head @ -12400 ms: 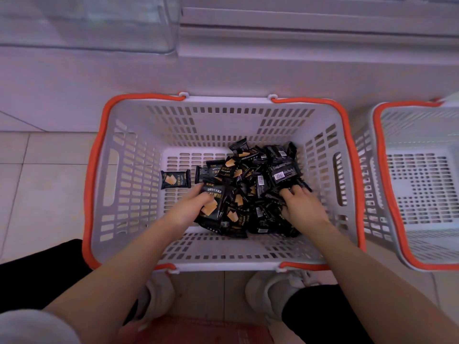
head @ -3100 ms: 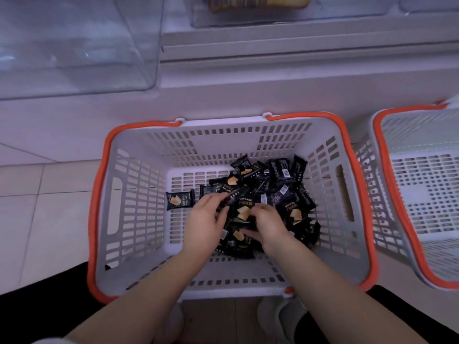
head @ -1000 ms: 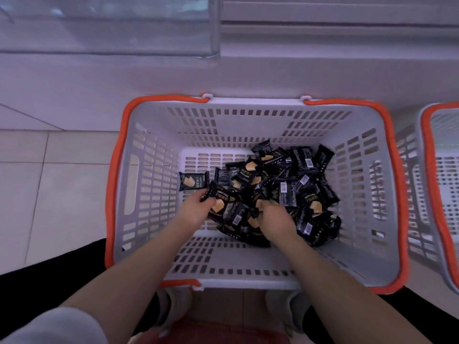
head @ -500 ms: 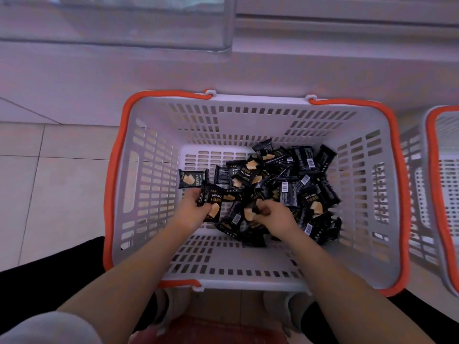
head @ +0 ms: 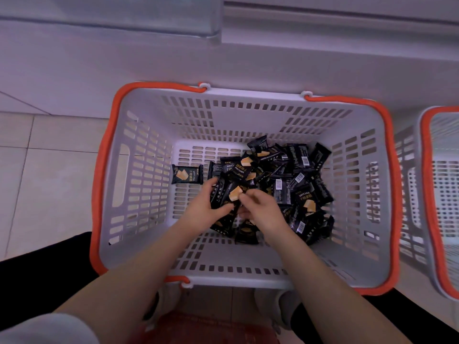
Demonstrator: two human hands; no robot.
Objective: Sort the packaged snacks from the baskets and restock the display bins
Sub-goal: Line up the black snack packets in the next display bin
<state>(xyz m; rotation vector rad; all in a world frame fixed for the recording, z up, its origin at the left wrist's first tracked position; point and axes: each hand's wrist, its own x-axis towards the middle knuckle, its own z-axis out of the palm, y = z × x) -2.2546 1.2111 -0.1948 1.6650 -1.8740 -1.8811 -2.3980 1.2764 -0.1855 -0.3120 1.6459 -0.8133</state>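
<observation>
Both hands [head: 224, 203] pinch packets [head: 229, 192] over pile; second basket [head: 427, 194] right (lone packet [head: 186, 174] left).

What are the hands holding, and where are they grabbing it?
The left hand grips a small stack of black snack packets by their near end. The right hand has curled fingers at the stack's edge; whether it pinches a packet cannot be told.

basket [head: 139, 219]: white, orange rim | snack packets [head: 283, 175]: black, golden print | floor tiles [head: 49, 170]: beige
</observation>
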